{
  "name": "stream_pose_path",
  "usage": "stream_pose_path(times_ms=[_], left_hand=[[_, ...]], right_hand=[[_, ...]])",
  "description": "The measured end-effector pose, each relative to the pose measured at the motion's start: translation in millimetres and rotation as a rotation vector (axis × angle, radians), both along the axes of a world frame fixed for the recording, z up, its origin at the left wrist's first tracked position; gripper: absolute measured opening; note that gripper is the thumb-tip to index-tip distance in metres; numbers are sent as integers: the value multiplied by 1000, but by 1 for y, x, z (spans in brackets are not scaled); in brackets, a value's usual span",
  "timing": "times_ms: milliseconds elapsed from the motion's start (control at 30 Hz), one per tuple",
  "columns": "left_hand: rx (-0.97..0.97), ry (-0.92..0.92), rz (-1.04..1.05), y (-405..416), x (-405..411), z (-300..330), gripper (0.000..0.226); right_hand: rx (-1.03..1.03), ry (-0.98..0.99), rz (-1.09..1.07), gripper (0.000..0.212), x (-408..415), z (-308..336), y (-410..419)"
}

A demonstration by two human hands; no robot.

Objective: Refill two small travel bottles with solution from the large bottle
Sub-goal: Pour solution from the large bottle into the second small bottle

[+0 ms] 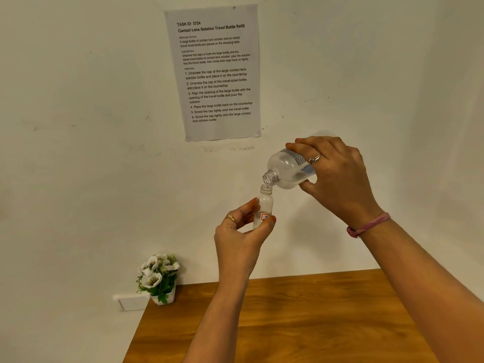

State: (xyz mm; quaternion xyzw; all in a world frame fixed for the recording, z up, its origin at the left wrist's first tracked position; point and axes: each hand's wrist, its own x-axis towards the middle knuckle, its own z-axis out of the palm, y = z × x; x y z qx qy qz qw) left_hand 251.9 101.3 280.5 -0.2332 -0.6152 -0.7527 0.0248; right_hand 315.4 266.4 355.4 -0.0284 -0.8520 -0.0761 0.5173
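Up in front of the wall, well above the worktop (pixel 301 318), both hands are raised and each holds a bottle. The right hand (pixel 337 176) grips the large bottle (pixel 288 169) round its body, fingers curled over the top and the thumb underneath. It is a clear bottle with a printed label, uncapped, and tipped steeply so that its threaded neck points down and to the left. Clear liquid shows inside it. A ring sits on one finger of this hand, and a pink band (pixel 368 225) circles the wrist.

Just beneath that neck, the left hand (pixel 241 237) pinches the small bottle (pixel 265 205) between thumb and fingertips. It stands upright, also without a cap, with a small red and blue label low on its side. Its open mouth lies directly below the mouth of the large bottle, very close to it; whether the two rims touch cannot be told. This hand wears a ring too.

At the far left corner of the wooden worktop stands a white pot of white flowers (pixel 158 277). A printed sheet of instructions (pixel 214 72) is stuck to the wall above.
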Motion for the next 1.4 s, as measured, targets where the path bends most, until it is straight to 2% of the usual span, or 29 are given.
stream_pose_path(times_ms=[1400], left_hand=[[11, -10, -12, -1, 1, 0, 37]], right_hand=[[-2, -6, 4, 58, -1, 0, 0]])
